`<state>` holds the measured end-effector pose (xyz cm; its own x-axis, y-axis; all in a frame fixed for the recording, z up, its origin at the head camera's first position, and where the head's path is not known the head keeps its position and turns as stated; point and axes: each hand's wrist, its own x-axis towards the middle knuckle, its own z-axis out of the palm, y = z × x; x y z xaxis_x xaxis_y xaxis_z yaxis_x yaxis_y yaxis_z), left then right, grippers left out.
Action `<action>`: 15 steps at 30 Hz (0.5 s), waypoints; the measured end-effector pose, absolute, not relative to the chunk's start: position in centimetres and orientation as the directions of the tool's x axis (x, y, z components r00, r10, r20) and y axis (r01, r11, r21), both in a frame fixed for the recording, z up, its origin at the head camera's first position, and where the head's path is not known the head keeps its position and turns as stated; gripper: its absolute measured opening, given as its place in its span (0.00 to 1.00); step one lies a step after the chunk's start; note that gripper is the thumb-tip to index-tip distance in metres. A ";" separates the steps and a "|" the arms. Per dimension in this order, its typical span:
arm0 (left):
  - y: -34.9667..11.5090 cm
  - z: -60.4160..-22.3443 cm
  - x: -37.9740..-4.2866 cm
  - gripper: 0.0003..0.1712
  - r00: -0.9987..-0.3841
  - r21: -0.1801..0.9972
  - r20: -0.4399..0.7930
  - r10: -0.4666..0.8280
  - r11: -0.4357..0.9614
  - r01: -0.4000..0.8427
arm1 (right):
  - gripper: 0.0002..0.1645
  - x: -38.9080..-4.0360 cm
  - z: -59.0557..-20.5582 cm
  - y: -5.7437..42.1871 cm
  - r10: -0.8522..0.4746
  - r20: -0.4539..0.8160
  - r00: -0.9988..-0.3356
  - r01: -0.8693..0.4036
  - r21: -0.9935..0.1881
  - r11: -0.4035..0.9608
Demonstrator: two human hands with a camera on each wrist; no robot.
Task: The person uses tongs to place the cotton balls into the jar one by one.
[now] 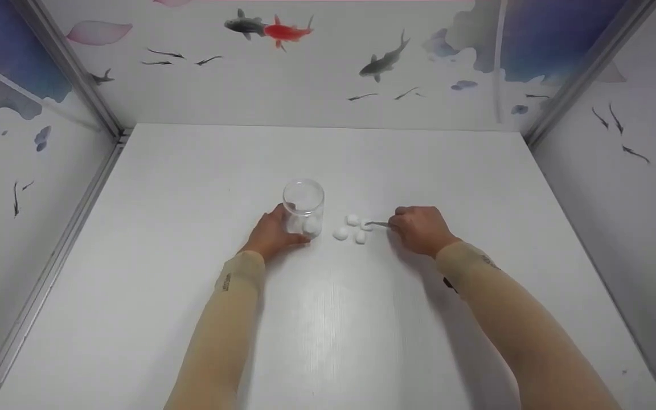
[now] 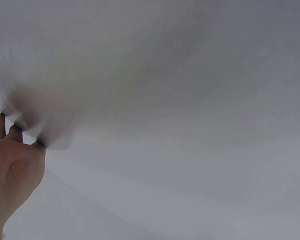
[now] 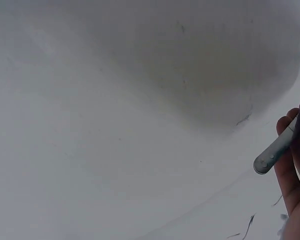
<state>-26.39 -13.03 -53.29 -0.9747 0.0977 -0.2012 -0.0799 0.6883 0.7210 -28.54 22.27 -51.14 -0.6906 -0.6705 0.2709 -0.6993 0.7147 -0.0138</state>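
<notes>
In the head view, my left hand (image 1: 269, 234) grips the lower part of a clear jar (image 1: 304, 193), thumb in front and fingers behind. The jar stands upright with its mouth uncovered, and white cotton balls (image 1: 311, 225) lie inside at the bottom. Just right of it, several loose cotton balls (image 1: 340, 233) sit in a small cluster on the table. My right hand (image 1: 421, 229) pinches metal tweezers (image 1: 379, 224), whose tips reach the rightmost ball. Whether the tips hold it I cannot tell. The right wrist view shows the rounded end of the tweezers (image 3: 272, 156).
A white table (image 1: 328, 341) spreads under both hands. Behind it rises a white panel (image 1: 328, 74) painted with fish and petals, and similar panels (image 1: 607, 171) flank both sides. Metal frame posts (image 1: 590, 71) stand at the back corners.
</notes>
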 end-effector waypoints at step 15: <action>-13.0 -53.0 -26.3 0.59 -0.972 0.727 -0.212 0.098 0.681 -0.089 | 0.05 -28.9 -49.6 23.2 -0.643 0.309 -0.701 -0.681 -0.021 0.732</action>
